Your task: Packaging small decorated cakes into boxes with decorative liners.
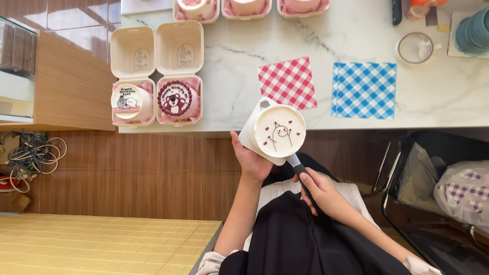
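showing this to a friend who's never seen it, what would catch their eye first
Probably the small white cake with a line-drawn figure and hearts, held at centre by the left hand while the right hand grips a spatula handle. Next, red and blue gingham sheets on the marble counter.

The small white cake [279, 131] hides the spatula's blade, and three pink cakes [244, 7] are cut off at the top edge.

Marble counter [351, 35] — cake boxes [157, 76], napkins [363, 89]
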